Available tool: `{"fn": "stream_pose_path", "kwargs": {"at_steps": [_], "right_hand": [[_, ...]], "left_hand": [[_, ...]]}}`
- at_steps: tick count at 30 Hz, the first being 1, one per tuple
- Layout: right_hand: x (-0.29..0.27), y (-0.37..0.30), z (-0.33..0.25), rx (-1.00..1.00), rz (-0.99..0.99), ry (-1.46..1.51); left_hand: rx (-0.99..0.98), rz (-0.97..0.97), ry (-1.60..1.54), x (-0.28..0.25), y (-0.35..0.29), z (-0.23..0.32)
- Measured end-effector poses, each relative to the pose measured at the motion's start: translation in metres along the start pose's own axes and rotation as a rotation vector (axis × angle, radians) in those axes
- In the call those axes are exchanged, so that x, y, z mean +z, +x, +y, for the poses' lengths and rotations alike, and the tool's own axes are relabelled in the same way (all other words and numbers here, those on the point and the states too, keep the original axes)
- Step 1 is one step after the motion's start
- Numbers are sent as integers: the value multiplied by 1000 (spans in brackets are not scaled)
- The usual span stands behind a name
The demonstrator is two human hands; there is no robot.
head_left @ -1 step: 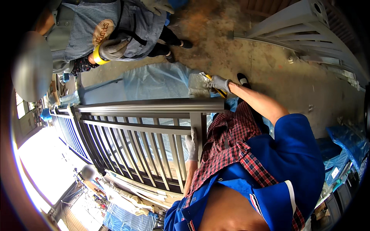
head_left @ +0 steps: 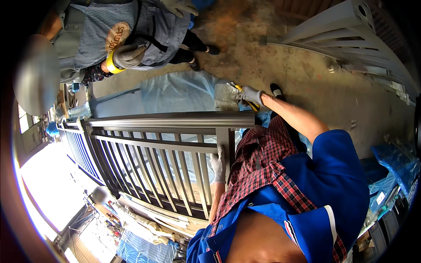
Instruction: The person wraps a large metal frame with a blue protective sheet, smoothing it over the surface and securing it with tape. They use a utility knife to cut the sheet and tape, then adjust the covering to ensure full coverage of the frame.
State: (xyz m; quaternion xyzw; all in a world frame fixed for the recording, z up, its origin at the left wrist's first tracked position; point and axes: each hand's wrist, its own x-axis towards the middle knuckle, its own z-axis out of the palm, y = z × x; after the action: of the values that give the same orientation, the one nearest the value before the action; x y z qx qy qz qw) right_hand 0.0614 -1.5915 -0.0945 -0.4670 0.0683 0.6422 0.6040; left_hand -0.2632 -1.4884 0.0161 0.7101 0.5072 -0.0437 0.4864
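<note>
A long dark metal railing (head_left: pixel 171 119) with a wide top rail and several vertical bars stretches from my front toward the far left. My left hand (head_left: pixel 217 165), in a grey glove, is closed around its near end post (head_left: pixel 225 144), just below the top rail; part of the fingers is hidden by the post. Beyond the top rail, my gloved right hand (head_left: pixel 251 94) grips a yellow-and-black hand tool (head_left: pixel 253 105), whose exact kind I cannot make out. Clear bubble wrap (head_left: pixel 226 96) lies right beside that hand; whether the fingers also hold it, I cannot tell.
A co-worker (head_left: pixel 144 37) in a checked apron and grey gloves stands at the far left. Blue plastic sheeting (head_left: pixel 180 90) lies behind the railing. Grey slatted metalwork (head_left: pixel 333 30) leans at the far right. Blue-wrapped pieces (head_left: pixel 388 175) are stacked at right.
</note>
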Motion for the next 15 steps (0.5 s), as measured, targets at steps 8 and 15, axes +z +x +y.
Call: {"fn": "stream_pose_path", "kwargs": {"at_steps": [8,15], "right_hand": [[-48,-72,-15,-22,223,-382],[-134,-121,17,103,308,-67]], "left_hand": [[-139,160,116,10,-1,7],[-31,451,92,16,-1,20]]}}
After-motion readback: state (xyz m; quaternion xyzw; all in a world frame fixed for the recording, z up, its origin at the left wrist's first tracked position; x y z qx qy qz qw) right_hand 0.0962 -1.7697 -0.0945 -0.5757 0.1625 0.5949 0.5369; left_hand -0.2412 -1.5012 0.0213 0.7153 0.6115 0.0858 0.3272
